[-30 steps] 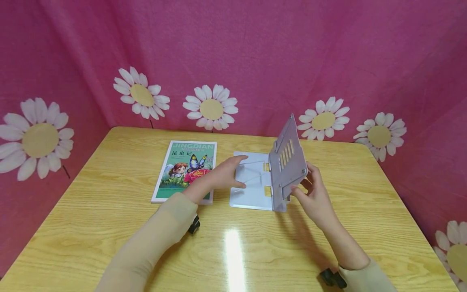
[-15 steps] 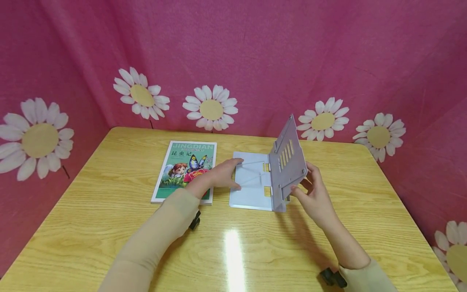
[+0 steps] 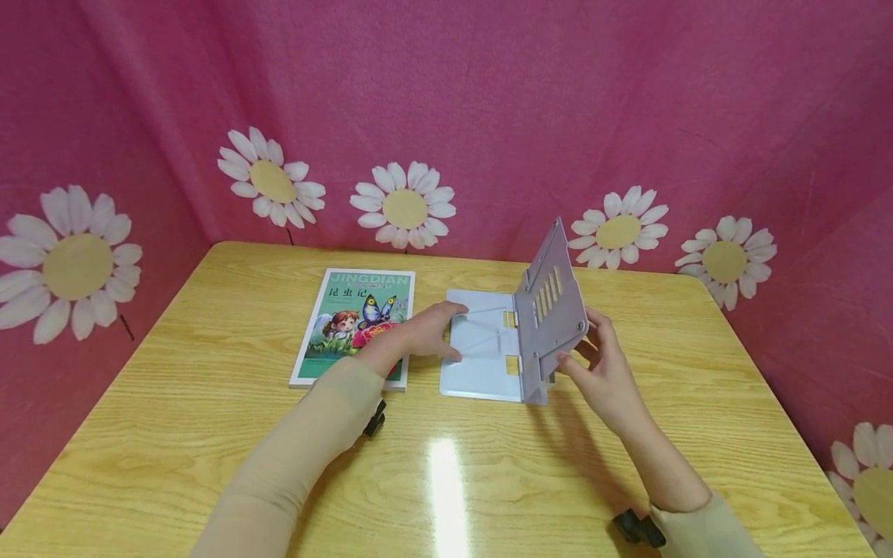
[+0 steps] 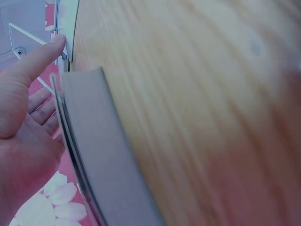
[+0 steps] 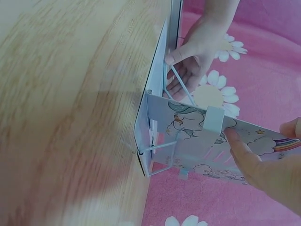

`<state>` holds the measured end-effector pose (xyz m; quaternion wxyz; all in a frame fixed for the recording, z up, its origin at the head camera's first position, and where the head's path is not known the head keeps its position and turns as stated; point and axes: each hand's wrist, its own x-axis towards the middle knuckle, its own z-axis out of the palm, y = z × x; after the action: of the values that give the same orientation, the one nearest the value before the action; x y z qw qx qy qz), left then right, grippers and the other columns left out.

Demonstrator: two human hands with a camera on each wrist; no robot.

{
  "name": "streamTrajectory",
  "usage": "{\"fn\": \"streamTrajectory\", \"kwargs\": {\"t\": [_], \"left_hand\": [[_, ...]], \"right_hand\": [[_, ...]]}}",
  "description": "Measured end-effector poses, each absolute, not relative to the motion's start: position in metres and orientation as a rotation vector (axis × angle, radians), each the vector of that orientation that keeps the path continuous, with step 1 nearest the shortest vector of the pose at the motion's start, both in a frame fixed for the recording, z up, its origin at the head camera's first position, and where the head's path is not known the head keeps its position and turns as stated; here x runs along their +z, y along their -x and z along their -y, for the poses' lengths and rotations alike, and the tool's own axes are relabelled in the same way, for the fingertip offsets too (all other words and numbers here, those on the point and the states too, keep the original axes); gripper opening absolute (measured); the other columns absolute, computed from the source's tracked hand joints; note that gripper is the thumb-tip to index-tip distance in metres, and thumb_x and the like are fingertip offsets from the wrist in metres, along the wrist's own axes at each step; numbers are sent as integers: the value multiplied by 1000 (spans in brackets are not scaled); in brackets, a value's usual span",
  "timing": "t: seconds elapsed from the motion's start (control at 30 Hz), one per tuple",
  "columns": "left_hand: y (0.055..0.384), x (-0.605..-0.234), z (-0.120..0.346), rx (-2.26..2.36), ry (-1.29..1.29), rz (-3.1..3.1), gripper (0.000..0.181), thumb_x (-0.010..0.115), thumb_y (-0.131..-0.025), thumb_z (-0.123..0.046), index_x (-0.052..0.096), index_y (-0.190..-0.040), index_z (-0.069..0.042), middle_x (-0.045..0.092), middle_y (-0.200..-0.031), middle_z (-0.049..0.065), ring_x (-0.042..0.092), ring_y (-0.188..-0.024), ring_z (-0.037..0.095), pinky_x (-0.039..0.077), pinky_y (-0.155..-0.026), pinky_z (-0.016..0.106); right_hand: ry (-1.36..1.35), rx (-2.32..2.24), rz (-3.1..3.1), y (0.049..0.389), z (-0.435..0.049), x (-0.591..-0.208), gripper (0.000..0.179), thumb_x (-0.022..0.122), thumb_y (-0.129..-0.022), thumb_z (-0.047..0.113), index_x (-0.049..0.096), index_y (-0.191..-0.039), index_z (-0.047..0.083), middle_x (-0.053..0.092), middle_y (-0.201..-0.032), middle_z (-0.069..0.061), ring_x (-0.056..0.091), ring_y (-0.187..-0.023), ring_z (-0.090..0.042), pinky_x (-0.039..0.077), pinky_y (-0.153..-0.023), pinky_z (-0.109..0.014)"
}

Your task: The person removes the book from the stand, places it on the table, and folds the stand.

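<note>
A metal book stand (image 3: 484, 364) sits on the table, its slotted panel (image 3: 554, 310) raised at a steep tilt from the flat base. In the right wrist view, the panel's other face (image 5: 188, 120) carries printed cartoon drawings and a pale clip. My right hand (image 3: 607, 380) grips the panel's near right edge between thumb and fingers. At the base's left end is my left hand (image 3: 429, 332), its thumb and fingers spread and touching the plate near the thin wire support (image 5: 181, 82). A green-covered book (image 3: 349, 325) lies left of the stand, partly hidden by my left wrist.
The wooden table (image 3: 502, 480) extends around the stand and book. A pink curtain (image 3: 488, 116) with daisies hangs along the back and sides. Black wrist devices (image 3: 638, 528) sit near both sleeves.
My left hand has drawn back slightly to the left over the base. My right hand, the stand and the book look practically unchanged.
</note>
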<state>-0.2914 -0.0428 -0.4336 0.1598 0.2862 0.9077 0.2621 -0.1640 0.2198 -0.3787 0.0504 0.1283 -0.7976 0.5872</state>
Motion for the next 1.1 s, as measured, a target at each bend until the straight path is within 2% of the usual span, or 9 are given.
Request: {"fn": "streamTrajectory", "kwargs": {"t": [0.3,0.7,1.1], "left_hand": [[292,-431,41,641,-861,-2629,84,78,-77,-34,36,-144,-8,36,-148,10,31,-137,23,26,-114,33],[293,-423,37,549,-904,-2637,81,79,-76,-34,40,-141,-6,39,-143,11,34,-133,25,28,-113,35],[294,-417,36,425,-905,-2627,79,76,-78,-39,41,-142,-8,36,-145,9,33,-133,24,28,-113,34]], "right_hand": [[-349,1770,2450,164,-221,-378,63,52,-91,-6,21,-145,6,39,-136,-21,45,-119,-35,54,-77,-20],[-342,1804,2443,165,-222,-378,64,52,-90,-7,20,-145,6,36,-139,-22,42,-124,-42,54,-77,-19],[-359,1796,2438,165,-221,-377,63,52,-90,-7,22,-144,7,39,-135,-21,44,-121,-38,54,-77,-21]]}}
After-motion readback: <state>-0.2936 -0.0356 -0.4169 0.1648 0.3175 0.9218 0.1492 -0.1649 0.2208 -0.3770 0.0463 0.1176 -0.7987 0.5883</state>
